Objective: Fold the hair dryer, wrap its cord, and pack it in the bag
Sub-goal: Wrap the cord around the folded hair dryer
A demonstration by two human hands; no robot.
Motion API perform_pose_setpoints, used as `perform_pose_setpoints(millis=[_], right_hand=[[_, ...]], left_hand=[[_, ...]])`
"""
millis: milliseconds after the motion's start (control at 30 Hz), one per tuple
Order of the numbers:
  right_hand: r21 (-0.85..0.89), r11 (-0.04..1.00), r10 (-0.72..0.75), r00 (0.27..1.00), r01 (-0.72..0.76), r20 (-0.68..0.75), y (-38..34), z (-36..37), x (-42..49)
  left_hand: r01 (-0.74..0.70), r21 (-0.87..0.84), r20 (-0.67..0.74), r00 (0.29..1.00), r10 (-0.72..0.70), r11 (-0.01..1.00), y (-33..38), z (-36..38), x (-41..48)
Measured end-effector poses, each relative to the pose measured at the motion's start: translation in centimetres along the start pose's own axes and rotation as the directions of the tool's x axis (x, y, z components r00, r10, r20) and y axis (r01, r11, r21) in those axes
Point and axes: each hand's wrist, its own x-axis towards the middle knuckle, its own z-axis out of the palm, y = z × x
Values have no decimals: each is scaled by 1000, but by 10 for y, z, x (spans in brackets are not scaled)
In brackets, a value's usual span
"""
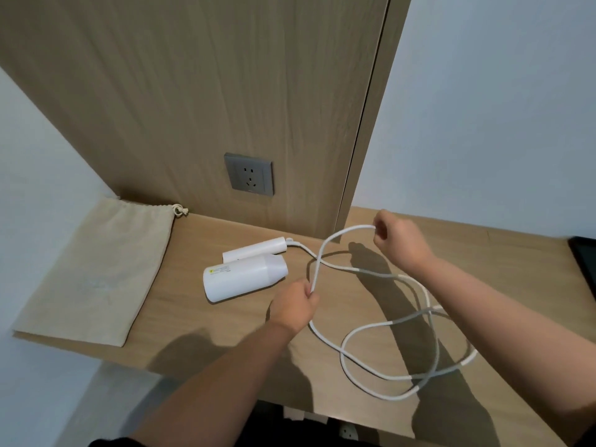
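Hair dryer [245, 279] lies on its side on the wooden desk [483, 253], folded: white handle [254, 250] tucked alongside the far side of the barrel, both roughly parallel, pointing left-right. Position: centre of desk, just right of the bag, below the wall socket [249, 174]. Cloth drawstring bag [93, 272] flat on the far-left part of the desk, drawstring knot at its far right corner against the wood panel; bag and dryer apart, not touching. White cord [387, 330] leaves the right end of the handle, runs right, crosses itself between the two hands, then spreads in several loose overlapping loops on the near-right desk surface. Plug end not identifiable among the loops. Left hand [295, 306] closed in a fist around the cord, just near-right of the barrel, cord emerging from the top of the fist. Right hand [400, 240] further away and to the right, raised above the desk, fingers curled and pinching the top of a cord loop; loop arcs from this hand down to the left hand. Dark flat object [585, 262] at the right edge of the desk, cut off by the frame, identity unclear
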Motion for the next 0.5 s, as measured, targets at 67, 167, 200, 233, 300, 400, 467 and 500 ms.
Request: perform_pose_setpoints(millis=[67,167,200,233,300,400,467,500], right_hand=[[9,998,-59,996,60,-70,-7,-19,-5],[101,992,-82,997,81,5,-19,-45,-18],[192,980,-64,993,43,103,-22,-51,-23],[279,960,-50,973,-15,224,-23,-54,-27],[362,923,-34,911,-128,411,-19,-49,-34],[381,893,44,887,-241,459,2,-20,-43],[326,907,87,876,-267,475,16,-1,-53],[282,926,94,876,-252,472,23,8,-59]], left_hand=[[-44,-132,27,999,48,990,0,-7,1],[-45,-353,41,997,64,935,-2,-22,-2],[-26,-407,34,998,43,913,-2,-27,-2],[-6,-446,22,1000,18,895,-1,-33,-2],[11,-496,0,1000,-13,868,-1,-41,-1],[22,-517,2,1000,-25,856,-2,-42,-1],[24,-510,9,1000,-23,860,-2,-40,-3],[25,-508,8,1000,-25,861,-1,-40,-5]])
